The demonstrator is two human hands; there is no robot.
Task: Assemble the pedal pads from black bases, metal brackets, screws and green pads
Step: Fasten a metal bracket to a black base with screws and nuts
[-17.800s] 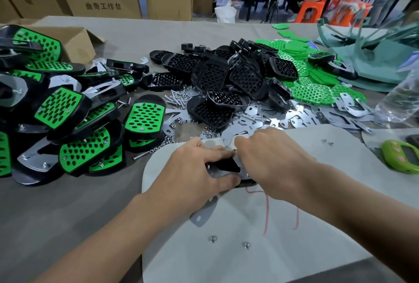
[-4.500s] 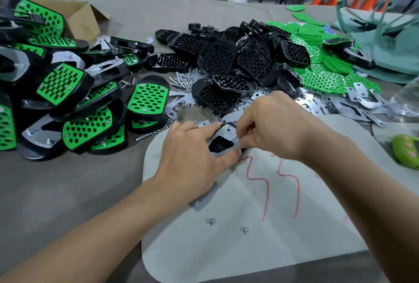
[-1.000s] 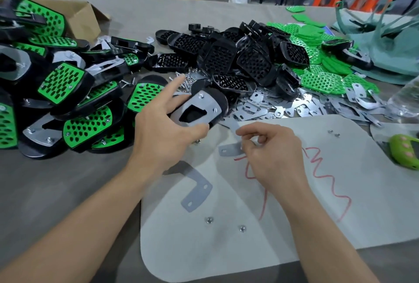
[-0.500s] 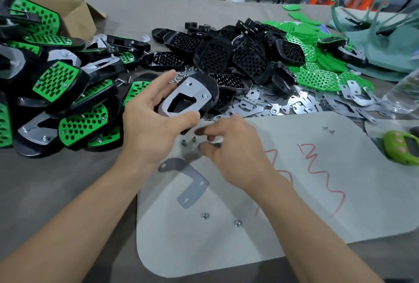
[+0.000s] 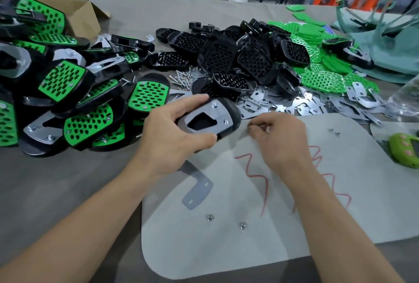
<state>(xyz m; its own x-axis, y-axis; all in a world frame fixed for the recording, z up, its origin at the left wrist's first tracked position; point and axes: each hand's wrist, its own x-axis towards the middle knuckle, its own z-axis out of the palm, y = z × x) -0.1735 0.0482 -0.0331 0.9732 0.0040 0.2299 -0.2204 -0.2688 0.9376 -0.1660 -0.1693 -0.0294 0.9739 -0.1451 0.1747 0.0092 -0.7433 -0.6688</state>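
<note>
Right in front of you a white mat (image 5: 226, 251) lies on the grey table (image 5: 56, 192). Two little nuts (image 5: 210, 217) sit on the mat, close to each other. Just past them a bent bracket (image 5: 197, 192) lies flat on the mat. Its far end is hidden behind your left wrist. A red squiggle (image 5: 256, 169) is drawn on the mat beside it.

Your left hand (image 5: 172, 140) grips a black base (image 5: 234, 112), thumb under it and fingers over its top edge. The base is tilted toward you. A metal bracket (image 5: 221, 113) with a hole in the middle sits on it.

Your right hand (image 5: 281, 140) is just beside the base. Its fingers are curled, and the thumb and first finger are pinched together. I cannot tell if something small is between them.

On your left is a heap of finished pedal pads (image 5: 68, 92). Behind the base lie loose screws (image 5: 183, 78), then a pile of black bases (image 5: 238, 60). To the right of that are flat brackets (image 5: 306, 103), with green pads (image 5: 324, 78) past them. Far left stands an open cardboard box (image 5: 84, 17).
</note>
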